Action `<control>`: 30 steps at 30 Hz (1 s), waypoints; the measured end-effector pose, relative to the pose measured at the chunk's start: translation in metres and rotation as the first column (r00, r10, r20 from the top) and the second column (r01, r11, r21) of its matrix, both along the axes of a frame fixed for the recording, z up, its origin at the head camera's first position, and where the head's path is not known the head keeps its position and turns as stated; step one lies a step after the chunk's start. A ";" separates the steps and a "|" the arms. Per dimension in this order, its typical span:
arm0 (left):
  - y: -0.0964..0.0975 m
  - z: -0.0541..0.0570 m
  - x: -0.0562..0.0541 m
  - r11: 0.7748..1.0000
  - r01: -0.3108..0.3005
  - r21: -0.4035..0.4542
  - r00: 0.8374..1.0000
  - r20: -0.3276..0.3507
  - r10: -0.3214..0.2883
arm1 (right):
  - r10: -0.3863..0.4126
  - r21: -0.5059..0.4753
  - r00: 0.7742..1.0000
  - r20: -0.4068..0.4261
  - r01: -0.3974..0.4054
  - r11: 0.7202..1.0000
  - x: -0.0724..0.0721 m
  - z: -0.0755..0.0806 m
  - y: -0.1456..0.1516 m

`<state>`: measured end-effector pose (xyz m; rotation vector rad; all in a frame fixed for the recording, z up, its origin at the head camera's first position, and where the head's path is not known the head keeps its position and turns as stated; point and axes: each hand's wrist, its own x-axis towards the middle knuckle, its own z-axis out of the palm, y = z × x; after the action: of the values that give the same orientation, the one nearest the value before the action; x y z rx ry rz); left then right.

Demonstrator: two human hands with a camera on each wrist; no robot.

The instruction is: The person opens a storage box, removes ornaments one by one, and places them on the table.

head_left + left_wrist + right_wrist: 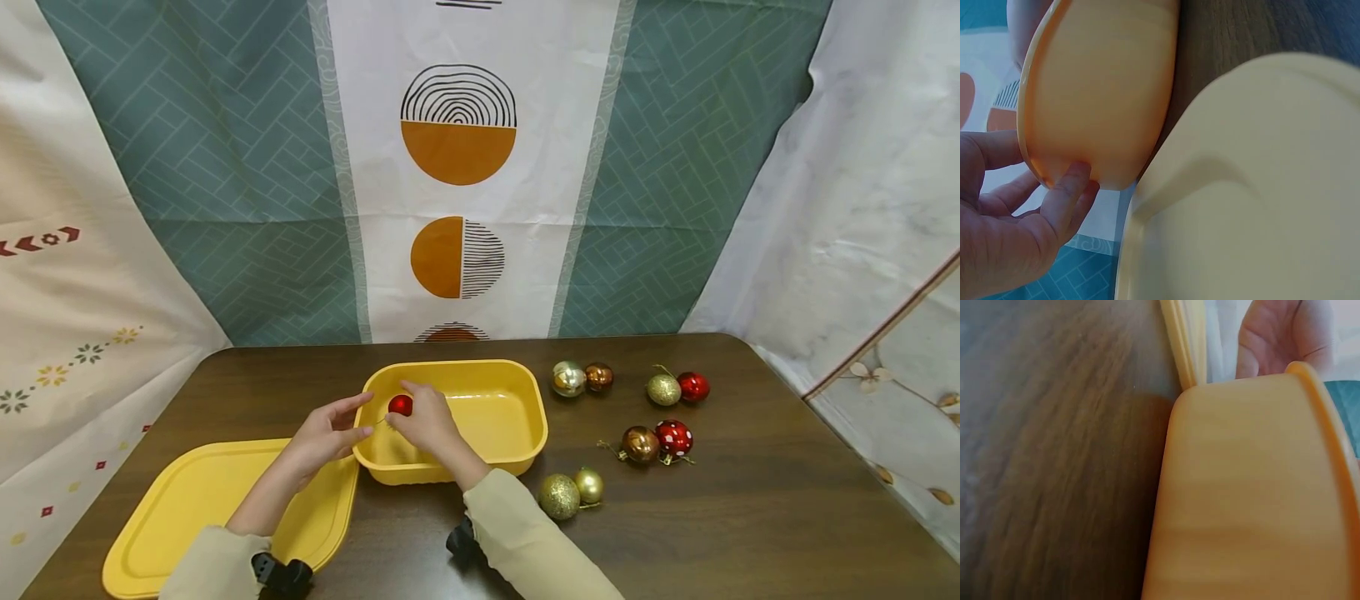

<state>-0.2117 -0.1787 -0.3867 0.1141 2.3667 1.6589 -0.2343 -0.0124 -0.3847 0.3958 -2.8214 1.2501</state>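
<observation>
A yellow plastic tub (480, 433) sits on the table. My left hand (326, 433) is at its left end; in the left wrist view, the thumb reaches over the rim and the fingers rest against the outer wall. Inside the tub's left part, my right hand (427, 418) holds a shiny red Christmas bauble (401, 405) between thumb and fingers. A thin gold thread shows beside the bauble. Both wrist views show mostly the tub's outer wall (1254, 487), which hides the bauble and the right hand's fingertips.
A flat yellow lid (202, 500) lies left of the tub. Baubles stand in pairs to the right: silver-gold (568, 379) with brown (598, 377), glitter gold (663, 390) with red (693, 387), brown (640, 445) with dotted red (673, 438), and two gold ones (559, 497) nearer me.
</observation>
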 end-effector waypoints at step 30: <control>-0.002 -0.002 0.000 1.000 -0.009 0.006 1.000 -0.006 0.009 | -0.046 0.267 0.997 -0.055 0.060 0.962 -0.011 -0.007 -0.019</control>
<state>-0.2113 -0.1804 -0.3887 0.1093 2.3704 1.6718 -0.2457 -0.0309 -0.3917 0.3497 -2.9437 0.8372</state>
